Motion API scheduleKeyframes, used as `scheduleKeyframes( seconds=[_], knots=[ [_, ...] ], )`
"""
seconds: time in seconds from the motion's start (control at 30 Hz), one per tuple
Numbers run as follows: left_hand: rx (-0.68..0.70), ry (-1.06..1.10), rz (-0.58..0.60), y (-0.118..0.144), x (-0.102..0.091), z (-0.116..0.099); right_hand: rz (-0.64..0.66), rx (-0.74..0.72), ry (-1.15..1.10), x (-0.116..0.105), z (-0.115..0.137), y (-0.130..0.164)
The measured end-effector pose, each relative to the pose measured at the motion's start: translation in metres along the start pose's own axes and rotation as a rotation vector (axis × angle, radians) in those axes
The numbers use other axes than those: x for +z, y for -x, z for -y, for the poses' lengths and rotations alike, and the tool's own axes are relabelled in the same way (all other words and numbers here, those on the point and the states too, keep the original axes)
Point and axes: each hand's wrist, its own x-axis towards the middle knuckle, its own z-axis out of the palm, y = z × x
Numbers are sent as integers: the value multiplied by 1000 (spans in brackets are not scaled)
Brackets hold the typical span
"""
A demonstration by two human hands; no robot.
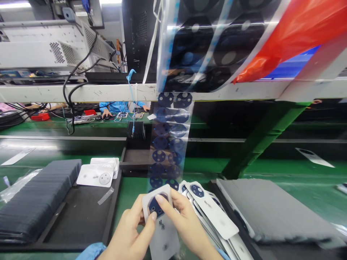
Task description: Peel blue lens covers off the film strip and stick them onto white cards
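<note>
Between my two hands is a white phone back cover (pixel 165 238), tilted up, with a dark blue camera-area sticker (pixel 159 206) at its top. My left hand (pixel 134 229) grips the cover's left edge, its thumb on the sticker's lower part. My right hand (pixel 187 220) wraps the right edge, its thumb pressing the sticker's upper part. Just behind the hands hangs a clear strip (pixel 187 144) bearing rows of dark round stickers. Right of my right hand lies a fanned pile of white back covers (pixel 217 216) with the same dark stickers on them.
A black tray (pixel 73 216) at left carries a row of dark sheets (pixel 40 202) and several white covers (pixel 94 176). Grey sheets (pixel 271 206) are stacked at right. A green post (pixel 260 144) and a white shelf beam (pixel 108 93) stand ahead. A co-worker's blue sleeves (pixel 116 107) show beyond.
</note>
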Motion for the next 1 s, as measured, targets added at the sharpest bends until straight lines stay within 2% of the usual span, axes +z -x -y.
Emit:
scheduleKeyframes(
  seconds=[0.2,0.4,0.77,0.83,0.93,1.0],
  knots=[
    [24,-8,-26,-1,2,-2,-23,38,37,3,-2,0],
    [18,-47,2,-1,1,-1,-19,19,-68,4,-5,-2],
    [-74,259,35,-2,-5,4,9,9,-71,0,0,4],
    [-64,274,-9,-4,-6,4,8,19,-52,-1,0,4],
    [-16,354,-179,-11,-7,4,37,26,-4,-3,-7,3],
    [-4,426,-277,-17,-8,6,24,-19,126,-1,-17,2]
  ],
)
